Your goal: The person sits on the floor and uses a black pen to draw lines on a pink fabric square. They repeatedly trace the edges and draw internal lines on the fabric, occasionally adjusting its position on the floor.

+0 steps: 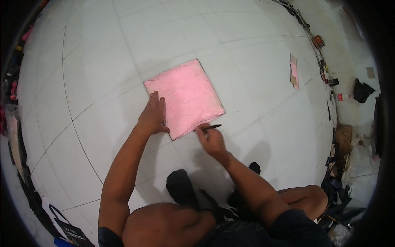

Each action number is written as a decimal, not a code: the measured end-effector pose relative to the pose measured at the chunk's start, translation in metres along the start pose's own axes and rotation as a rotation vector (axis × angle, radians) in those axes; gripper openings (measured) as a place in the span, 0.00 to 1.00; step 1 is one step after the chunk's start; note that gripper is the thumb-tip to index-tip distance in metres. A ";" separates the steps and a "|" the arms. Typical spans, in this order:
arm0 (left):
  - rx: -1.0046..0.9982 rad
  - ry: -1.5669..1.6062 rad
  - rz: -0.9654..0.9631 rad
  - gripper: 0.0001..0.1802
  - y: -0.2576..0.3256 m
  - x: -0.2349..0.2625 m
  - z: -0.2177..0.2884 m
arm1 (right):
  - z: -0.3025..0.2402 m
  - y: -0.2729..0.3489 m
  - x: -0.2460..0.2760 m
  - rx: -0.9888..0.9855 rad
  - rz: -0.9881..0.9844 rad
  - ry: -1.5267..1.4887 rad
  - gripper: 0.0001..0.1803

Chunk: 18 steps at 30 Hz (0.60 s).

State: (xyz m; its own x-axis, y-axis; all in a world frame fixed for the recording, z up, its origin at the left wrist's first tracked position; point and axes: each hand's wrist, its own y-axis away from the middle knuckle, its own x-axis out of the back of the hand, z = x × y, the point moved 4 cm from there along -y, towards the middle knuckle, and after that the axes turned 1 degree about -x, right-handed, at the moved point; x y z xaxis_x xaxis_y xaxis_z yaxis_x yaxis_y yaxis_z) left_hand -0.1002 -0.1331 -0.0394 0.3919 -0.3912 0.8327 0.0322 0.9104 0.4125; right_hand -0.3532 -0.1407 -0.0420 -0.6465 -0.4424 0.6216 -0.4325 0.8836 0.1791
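Observation:
A square pink sheet (187, 92) with dark edges lies turned at an angle on the white tiled floor. My left hand (153, 115) rests on its left edge, fingers stretched out and thumb near the lower corner. At the sheet's near edge is my right hand (210, 139), its fingers closed around a black pen (212, 127). The pen's dark end points to the right; its tip is hidden by my fingers.
Pink and brown scraps (293, 72) lie on the floor at the right. Along the right wall are a black bag (363, 90), a bottle (342, 97) and cardboard (342, 142). A dark tote bag (70, 230) is at the lower left. My knees and feet are close below the sheet.

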 end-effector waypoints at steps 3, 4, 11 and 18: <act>0.005 -0.011 -0.004 0.74 -0.005 0.001 0.003 | 0.027 -0.016 0.043 -0.044 0.162 -0.003 0.16; 0.009 -0.012 -0.007 0.74 -0.003 0.000 0.002 | 0.039 -0.021 0.053 -0.060 0.207 0.010 0.16; 0.035 0.019 -0.024 0.74 0.003 0.005 0.005 | 0.055 -0.026 0.086 -0.201 0.294 0.037 0.17; 0.016 0.007 0.007 0.74 0.004 0.003 0.003 | 0.060 -0.027 0.087 -0.235 0.333 -0.022 0.17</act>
State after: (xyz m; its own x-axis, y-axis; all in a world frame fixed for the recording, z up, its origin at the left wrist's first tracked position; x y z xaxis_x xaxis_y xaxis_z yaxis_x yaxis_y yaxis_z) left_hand -0.1011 -0.1310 -0.0340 0.3983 -0.3834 0.8333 0.0142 0.9109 0.4123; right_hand -0.4348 -0.2123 -0.0385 -0.7417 -0.1270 0.6586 -0.0437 0.9890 0.1415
